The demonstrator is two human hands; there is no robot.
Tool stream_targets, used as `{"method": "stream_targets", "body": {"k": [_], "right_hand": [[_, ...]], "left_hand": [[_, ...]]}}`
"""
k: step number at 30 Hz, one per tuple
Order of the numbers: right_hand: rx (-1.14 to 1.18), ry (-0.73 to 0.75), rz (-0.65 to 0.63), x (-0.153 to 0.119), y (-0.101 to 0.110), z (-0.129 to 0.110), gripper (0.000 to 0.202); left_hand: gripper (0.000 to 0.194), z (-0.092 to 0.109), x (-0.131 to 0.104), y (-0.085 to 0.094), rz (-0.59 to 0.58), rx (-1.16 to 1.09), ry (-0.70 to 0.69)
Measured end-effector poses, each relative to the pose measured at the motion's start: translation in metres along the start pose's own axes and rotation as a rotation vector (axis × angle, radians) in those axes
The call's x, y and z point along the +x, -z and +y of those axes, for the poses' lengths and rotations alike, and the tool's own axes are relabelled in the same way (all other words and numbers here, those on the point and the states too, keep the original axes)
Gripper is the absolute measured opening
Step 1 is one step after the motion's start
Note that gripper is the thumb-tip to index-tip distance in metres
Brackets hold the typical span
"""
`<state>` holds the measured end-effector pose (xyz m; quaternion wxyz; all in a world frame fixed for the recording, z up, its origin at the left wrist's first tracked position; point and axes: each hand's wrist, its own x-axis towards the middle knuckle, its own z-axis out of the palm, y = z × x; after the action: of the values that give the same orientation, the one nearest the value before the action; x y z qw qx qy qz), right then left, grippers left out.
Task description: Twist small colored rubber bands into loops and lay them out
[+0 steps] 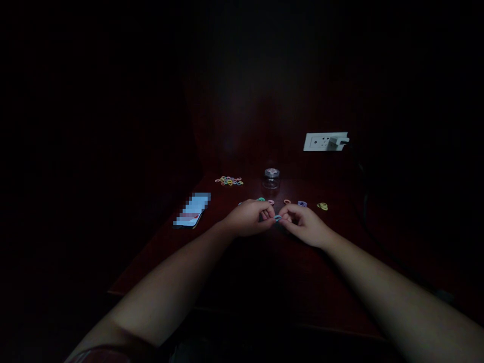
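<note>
Between both hands, just above the dark red table [242, 272], is a small light blue hair tie [278, 218]. My left hand [251, 217] pinches one side of it with thumb and forefinger. My right hand [304, 223] pinches the opposite side the same way. Beyond the fingers lie hair ties sorted by colour: green [261, 199], pink [271, 202], orange-red [287, 201], purple [302, 203] and yellow [322, 206]. A bit of blue shows behind my left hand, mostly hidden.
A mixed pile of hair ties [229, 181] lies at the back left. Behind the hands stands a clear lidded jar [271, 180]. A lit phone [192, 209] rests on the left. On the back wall, a socket plate [318, 142] holds a white plug [338, 141] with a dark cable.
</note>
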<state>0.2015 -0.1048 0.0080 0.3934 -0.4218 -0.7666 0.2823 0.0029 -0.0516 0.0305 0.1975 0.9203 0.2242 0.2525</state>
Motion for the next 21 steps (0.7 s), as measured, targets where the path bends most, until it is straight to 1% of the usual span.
{"method": "stream_targets", "body": {"k": [3,13,18,21], "right_hand": [[0.000,0.014,0.009,0.0005,0.0000,-0.0004,0.017],[0.020,-0.002,-0.006,0.0009,0.0002,0.0003,0.022],[0.016,-0.010,0.006,0.0009,-0.0001,-0.0009,0.025],[0.009,-0.003,0.015,0.0009,-0.0001,0.0000,0.024]], "left_hand": [[0.011,0.0012,0.0001,0.0006,-0.002,0.012,-0.002],[0.009,-0.0003,0.0003,0.0017,0.020,0.027,-0.038],[0.009,0.0017,0.0001,0.0018,0.024,0.032,-0.018],[0.010,0.0025,-0.0005,0.0012,0.021,0.030,-0.029]]}}
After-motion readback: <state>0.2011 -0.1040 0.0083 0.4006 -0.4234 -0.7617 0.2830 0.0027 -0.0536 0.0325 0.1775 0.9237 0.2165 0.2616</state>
